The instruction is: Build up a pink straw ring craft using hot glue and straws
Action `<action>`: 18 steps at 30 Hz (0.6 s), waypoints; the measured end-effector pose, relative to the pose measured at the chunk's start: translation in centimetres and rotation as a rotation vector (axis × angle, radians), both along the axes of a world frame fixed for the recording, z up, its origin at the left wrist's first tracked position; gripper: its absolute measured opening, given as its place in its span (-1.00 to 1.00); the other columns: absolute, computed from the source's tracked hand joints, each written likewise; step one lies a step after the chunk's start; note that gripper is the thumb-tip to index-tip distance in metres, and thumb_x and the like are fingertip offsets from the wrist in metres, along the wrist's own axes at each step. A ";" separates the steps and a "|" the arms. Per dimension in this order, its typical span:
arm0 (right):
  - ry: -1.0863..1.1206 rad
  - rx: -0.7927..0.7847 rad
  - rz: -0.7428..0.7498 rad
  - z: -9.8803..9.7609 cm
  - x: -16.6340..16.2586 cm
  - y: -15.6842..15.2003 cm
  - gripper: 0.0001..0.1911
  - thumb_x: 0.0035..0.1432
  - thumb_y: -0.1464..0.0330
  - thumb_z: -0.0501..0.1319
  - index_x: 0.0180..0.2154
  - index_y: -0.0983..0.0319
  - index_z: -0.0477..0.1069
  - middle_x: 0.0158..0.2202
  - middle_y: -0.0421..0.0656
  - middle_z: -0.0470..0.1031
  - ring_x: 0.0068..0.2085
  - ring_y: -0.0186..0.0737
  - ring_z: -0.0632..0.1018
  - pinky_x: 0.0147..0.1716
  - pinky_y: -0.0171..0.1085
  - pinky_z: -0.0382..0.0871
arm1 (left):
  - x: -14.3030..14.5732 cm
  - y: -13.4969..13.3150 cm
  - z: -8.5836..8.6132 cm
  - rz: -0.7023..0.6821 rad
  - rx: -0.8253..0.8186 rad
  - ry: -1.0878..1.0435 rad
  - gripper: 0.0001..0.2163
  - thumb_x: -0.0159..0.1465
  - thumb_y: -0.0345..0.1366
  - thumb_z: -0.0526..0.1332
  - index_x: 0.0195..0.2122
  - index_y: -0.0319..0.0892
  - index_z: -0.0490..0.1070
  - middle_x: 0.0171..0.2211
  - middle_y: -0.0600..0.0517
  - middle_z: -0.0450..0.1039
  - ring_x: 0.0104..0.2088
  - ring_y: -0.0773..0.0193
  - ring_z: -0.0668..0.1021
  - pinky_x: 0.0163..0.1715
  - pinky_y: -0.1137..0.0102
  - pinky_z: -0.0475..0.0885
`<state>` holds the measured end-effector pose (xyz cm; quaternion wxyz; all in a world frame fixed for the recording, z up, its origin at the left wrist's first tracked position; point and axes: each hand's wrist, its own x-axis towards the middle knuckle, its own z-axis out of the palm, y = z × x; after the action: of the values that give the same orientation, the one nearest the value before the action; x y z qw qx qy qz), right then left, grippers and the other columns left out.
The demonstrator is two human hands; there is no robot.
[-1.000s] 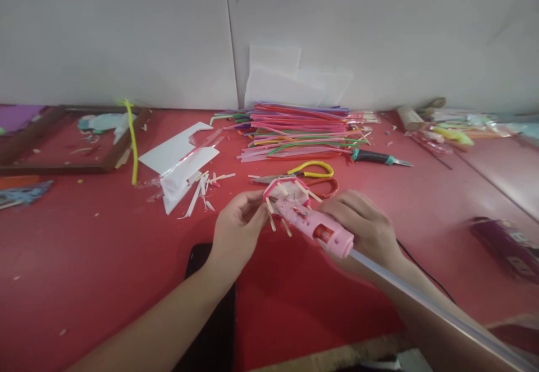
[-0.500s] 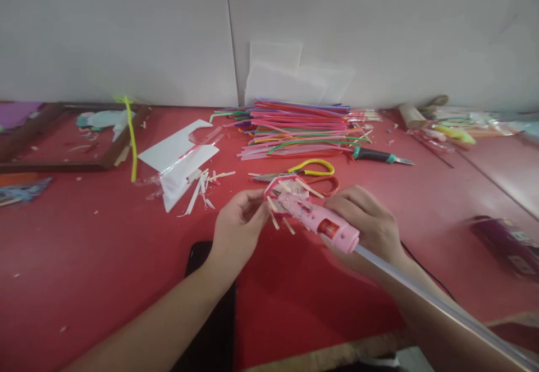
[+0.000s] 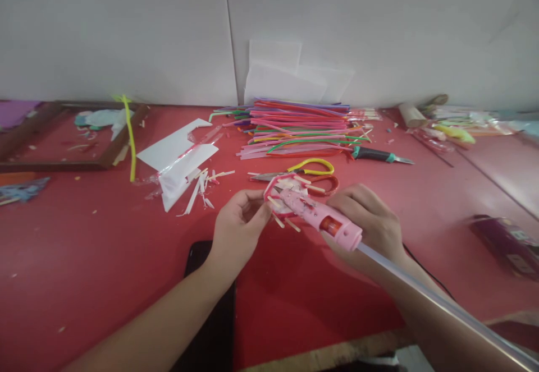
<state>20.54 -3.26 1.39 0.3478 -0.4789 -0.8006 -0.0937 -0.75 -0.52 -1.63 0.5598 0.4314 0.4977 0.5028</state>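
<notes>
Between the thumb and fingers of my left hand (image 3: pixel 242 226) is a small white craft piece with a pink rim (image 3: pixel 273 186) and short wooden sticks poking out around it. My right hand (image 3: pixel 366 220) is wrapped round a pink hot glue gun (image 3: pixel 326 219), partly hidden behind it. The gun's nozzle points at the inside of the craft piece. A long clear glue stick (image 3: pixel 425 288) runs out of the gun's back end toward the lower right. Just behind the craft piece lie scissors (image 3: pixel 315 165) with one yellow and one red handle.
Pipe cleaners (image 3: pixel 298 125) are heaped by the wall, with a black-and-teal craft knife (image 3: pixel 374 155) beside them. White paper (image 3: pixel 181 159) and stick scraps (image 3: pixel 197 192) lie left. A brown frame (image 3: pixel 54 166) is far left, a dark phone (image 3: pixel 210 316) under my left forearm, a maroon box (image 3: pixel 503 240) right.
The glue gun has shifted slightly right and its tip sits differently over the craft piece. The craft piece has turned a little in my left hand.
</notes>
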 end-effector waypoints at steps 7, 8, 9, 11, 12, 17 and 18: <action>-0.004 -0.023 0.011 0.1 0.3 0.0 -0.91 0.19 0.41 0.25 -0.36 0.16 0.35 -0.39 -0.19 0.43 -0.35 -0.25 0.46 -0.35 -0.25 0.35 | -0.1 -0.1 0.1 0.005 0.008 0.052 -0.87 0.18 -0.27 0.37 -0.27 -0.14 0.51 -0.37 0.10 0.62 -0.37 0.37 0.60 -0.33 0.49 0.49; 0.000 -0.023 0.010 0.2 0.3 0.0 -0.91 0.19 0.41 0.24 -0.36 0.16 0.35 -0.40 -0.19 0.43 -0.35 -0.25 0.45 -0.35 -0.25 0.34 | -0.1 -0.1 0.2 0.006 0.006 0.060 -0.87 0.18 -0.27 0.37 -0.27 -0.13 0.51 -0.37 0.10 0.62 -0.37 0.37 0.60 -0.33 0.49 0.48; 0.004 -0.021 0.010 0.2 0.3 0.0 -0.91 0.19 0.42 0.24 -0.37 0.16 0.35 -0.40 -0.19 0.43 -0.35 -0.25 0.45 -0.36 -0.26 0.34 | -0.1 -0.1 0.2 0.010 0.004 0.068 -0.87 0.18 -0.28 0.37 -0.27 -0.13 0.51 -0.37 0.10 0.62 -0.36 0.37 0.60 -0.33 0.49 0.48; 0.009 -0.017 0.009 0.3 0.3 0.0 -0.91 0.19 0.43 0.23 -0.37 0.16 0.35 -0.41 -0.19 0.43 -0.36 -0.26 0.45 -0.37 -0.26 0.33 | -0.1 -0.1 0.3 0.017 0.000 0.083 -0.88 0.17 -0.29 0.36 -0.27 -0.14 0.50 -0.37 0.10 0.61 -0.36 0.36 0.60 -0.33 0.48 0.48; 0.011 -0.016 0.007 0.4 0.3 0.0 -0.91 0.19 0.43 0.22 -0.37 0.16 0.35 -0.41 -0.19 0.44 -0.36 -0.26 0.45 -0.37 -0.26 0.33 | -0.1 -0.2 0.3 0.020 0.000 0.088 -0.88 0.17 -0.29 0.36 -0.28 -0.14 0.50 -0.37 0.10 0.61 -0.35 0.36 0.60 -0.33 0.48 0.47; 0.016 -0.013 -0.004 0.6 0.2 0.0 -0.91 0.18 0.43 0.23 -0.36 0.15 0.36 -0.41 -0.18 0.45 -0.37 -0.24 0.46 -0.40 -0.26 0.33 | -0.2 -0.2 0.1 0.008 0.010 0.093 -0.89 0.20 -0.28 0.35 -0.26 -0.13 0.50 -0.41 0.11 0.55 -0.34 0.33 0.60 -0.31 0.45 0.48; 0.019 -0.010 -0.003 0.6 0.2 0.0 -0.91 0.18 0.43 0.22 -0.36 0.15 0.36 -0.41 -0.18 0.45 -0.37 -0.23 0.47 -0.40 -0.25 0.33 | -0.2 -0.2 0.0 0.005 0.012 0.088 -0.89 0.21 -0.28 0.34 -0.26 -0.13 0.51 -0.42 0.12 0.54 -0.34 0.33 0.60 -0.31 0.45 0.49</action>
<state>20.76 -3.21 2.00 0.3528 -0.4827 -0.7970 -0.0854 -0.96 -0.72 -1.60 0.5335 0.4553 0.5197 0.4878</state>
